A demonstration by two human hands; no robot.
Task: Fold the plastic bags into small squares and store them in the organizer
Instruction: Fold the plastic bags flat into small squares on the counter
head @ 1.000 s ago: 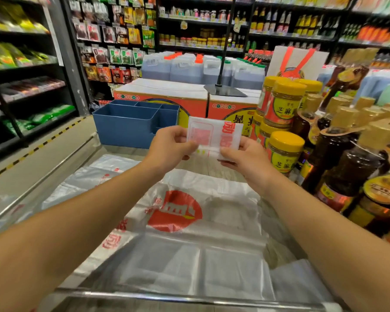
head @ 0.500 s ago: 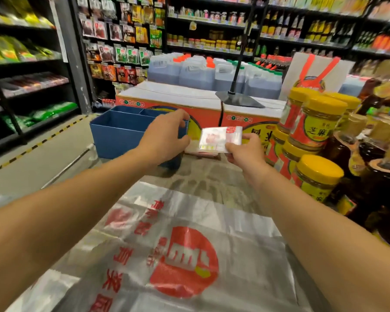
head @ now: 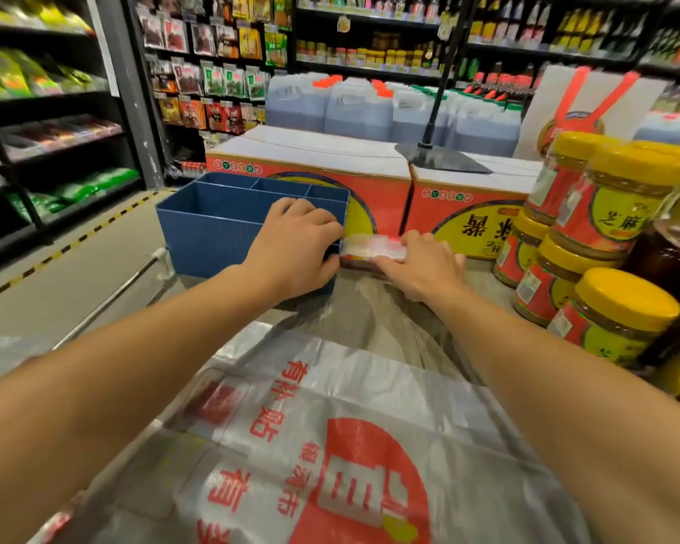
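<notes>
The blue organizer [head: 213, 225], with several open compartments, stands at the far left of the table. My left hand [head: 295, 245] grips its right end, fingers curled over the wall. Just right of the organizer, a small folded plastic bag [head: 366, 247] with red print sits low at table level. My right hand [head: 421, 265] holds it, thumb along its near edge and fingers over the top. A large plastic bag [head: 330, 426] with a red logo lies spread flat on the near part of the table.
Yellow-lidded jars [head: 625, 308] and dark bottles crowd the right side. Red and white cartons [head: 311, 159] stand right behind the organizer, with a black stand base [head: 440, 159] on top. A metal rail [head: 107, 300] edges the table on the left, with a shop aisle beyond.
The folded bag has come down from chest height to table level beside the organizer. My left hand let go of the bag and took hold of the organizer's right end.
</notes>
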